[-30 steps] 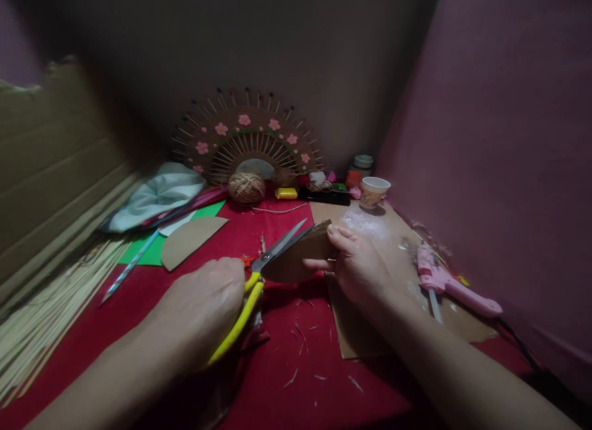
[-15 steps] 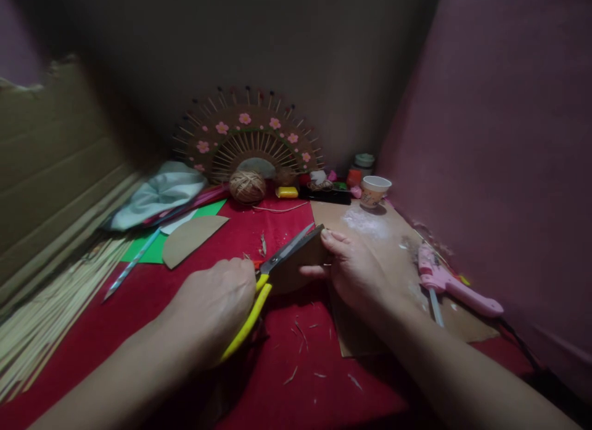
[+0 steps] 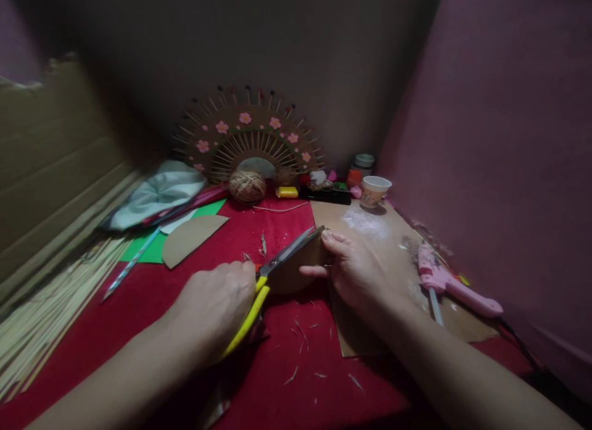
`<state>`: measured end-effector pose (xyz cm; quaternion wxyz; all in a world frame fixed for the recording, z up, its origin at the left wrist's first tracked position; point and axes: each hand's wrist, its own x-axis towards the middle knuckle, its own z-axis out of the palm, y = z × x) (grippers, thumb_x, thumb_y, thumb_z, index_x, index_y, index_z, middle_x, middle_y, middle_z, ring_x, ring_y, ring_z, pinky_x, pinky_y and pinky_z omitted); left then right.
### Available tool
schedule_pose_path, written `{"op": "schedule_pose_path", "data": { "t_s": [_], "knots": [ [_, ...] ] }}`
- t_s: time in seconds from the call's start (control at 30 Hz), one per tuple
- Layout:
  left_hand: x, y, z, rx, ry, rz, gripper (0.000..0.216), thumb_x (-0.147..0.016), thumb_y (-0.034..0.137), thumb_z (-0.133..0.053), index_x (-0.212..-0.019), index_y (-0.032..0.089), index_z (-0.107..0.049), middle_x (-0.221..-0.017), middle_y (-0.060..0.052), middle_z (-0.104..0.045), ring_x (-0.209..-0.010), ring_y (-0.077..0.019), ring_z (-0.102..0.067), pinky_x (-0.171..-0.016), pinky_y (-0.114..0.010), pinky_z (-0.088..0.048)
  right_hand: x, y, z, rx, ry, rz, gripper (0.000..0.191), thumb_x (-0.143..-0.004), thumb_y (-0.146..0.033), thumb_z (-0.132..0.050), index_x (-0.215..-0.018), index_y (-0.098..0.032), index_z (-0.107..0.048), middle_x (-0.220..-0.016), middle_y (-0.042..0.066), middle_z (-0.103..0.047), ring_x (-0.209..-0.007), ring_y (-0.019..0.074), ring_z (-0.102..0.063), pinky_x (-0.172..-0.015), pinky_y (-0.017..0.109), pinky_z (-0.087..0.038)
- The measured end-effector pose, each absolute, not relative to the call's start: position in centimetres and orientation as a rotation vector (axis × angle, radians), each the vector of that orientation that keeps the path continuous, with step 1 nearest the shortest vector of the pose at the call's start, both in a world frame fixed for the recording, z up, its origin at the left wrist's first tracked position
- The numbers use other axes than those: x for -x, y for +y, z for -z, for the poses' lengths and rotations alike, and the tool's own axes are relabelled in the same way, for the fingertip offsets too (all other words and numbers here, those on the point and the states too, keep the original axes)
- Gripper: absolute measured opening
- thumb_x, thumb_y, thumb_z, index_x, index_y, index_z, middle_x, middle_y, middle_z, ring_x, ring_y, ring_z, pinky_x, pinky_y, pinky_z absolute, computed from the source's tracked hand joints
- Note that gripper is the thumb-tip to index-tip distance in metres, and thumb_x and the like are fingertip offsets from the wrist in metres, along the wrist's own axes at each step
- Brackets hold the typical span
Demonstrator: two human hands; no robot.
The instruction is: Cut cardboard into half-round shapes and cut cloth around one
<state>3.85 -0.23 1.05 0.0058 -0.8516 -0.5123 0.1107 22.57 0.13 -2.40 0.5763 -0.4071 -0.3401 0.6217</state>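
My left hand (image 3: 224, 300) is closed around the yellow handles of a pair of scissors (image 3: 283, 257). The blades point away to the upper right and lie along the top edge of a dark brown cardboard piece (image 3: 300, 271). My right hand (image 3: 354, 266) pinches that cardboard near its right corner, close to the blade tips. Part of the cardboard is hidden behind the blades and fingers. Thin cardboard shavings (image 3: 300, 334) are scattered on the red cloth (image 3: 277, 380) below. Another cardboard half-disc (image 3: 192, 239) lies to the left on green paper (image 3: 143, 248).
A flowered stick fan (image 3: 250, 124) stands at the back behind a twine ball (image 3: 247, 186). Bamboo sticks (image 3: 60, 313) and a pencil (image 3: 132, 266) lie left. At right, a pink glue gun (image 3: 456, 288) and a paper cup (image 3: 374, 192) rest on a cardboard sheet (image 3: 361, 331).
The scissor blades have closed a little, and the yellow handles have drawn slightly nearer together. My right hand and the cardboard have hardly moved.
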Motion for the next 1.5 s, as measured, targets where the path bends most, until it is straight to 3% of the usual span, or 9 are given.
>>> {"op": "schedule_pose_path", "data": {
  "t_s": [0.33, 0.57, 0.7, 0.93, 1.5],
  "knots": [
    [-3.8, -0.2, -1.2, 2.709, -1.665, -0.358, 0.031, -0.070, 0.042, -0.051, -0.084, 0.015, -0.053, -0.083, -0.015, -0.063, -0.074, -0.0331, -0.062, -0.055, -0.037, -0.044, -22.7, 0.5, 3.0, 0.930, -0.750, -1.432, 0.010, -0.073, -0.028, -0.059, -0.077, -0.019, -0.059, -0.085, 0.005, -0.057, -0.080, 0.0187, -0.055, -0.058, 0.033, -0.058],
    [-3.8, 0.0, -1.2, 2.735, -1.638, -0.342, 0.028, -0.074, 0.039, -0.043, -0.084, 0.016, -0.054, -0.079, -0.015, -0.065, -0.073, -0.0350, -0.063, -0.054, -0.038, -0.042, -22.7, 0.5, 3.0, 0.945, -0.734, -1.458, 0.012, -0.072, -0.028, -0.058, -0.078, -0.018, -0.059, -0.086, 0.006, -0.059, -0.081, 0.0196, -0.056, -0.058, 0.034, -0.058],
    [-3.7, 0.0, -1.4, 2.746, -1.626, -0.362, 0.030, -0.073, 0.043, -0.044, -0.083, 0.016, -0.053, -0.078, -0.015, -0.065, -0.073, -0.0362, -0.063, -0.053, -0.038, -0.041, -22.8, 0.6, 3.1, 0.932, -0.745, -1.477, 0.012, -0.074, -0.027, -0.057, -0.080, -0.018, -0.060, -0.088, 0.007, -0.059, -0.082, 0.0193, -0.056, -0.059, 0.034, -0.058],
    [-3.7, -0.1, -1.7, 2.795, -1.687, -0.329, 0.029, -0.069, 0.043, -0.050, -0.081, 0.017, -0.055, -0.083, -0.014, -0.064, -0.067, -0.0290, -0.061, -0.050, -0.032, -0.037, -22.5, 0.2, 2.7, 0.925, -0.763, -1.504, 0.011, -0.073, -0.028, -0.060, -0.073, -0.017, -0.059, -0.075, 0.004, -0.055, -0.073, 0.0166, -0.055, -0.056, 0.031, -0.057],
    [-3.5, 0.1, -1.0, 2.750, -1.608, -0.330, 0.029, -0.071, 0.045, -0.051, -0.079, 0.017, -0.052, -0.078, -0.013, -0.065, -0.071, -0.0314, -0.063, -0.050, -0.032, -0.035, -22.3, 0.1, 2.8, 0.917, -0.759, -1.518, 0.013, -0.070, -0.029, -0.061, -0.073, -0.017, -0.058, -0.075, 0.004, -0.055, -0.072, 0.0162, -0.054, -0.055, 0.029, -0.057]
  ]
}}
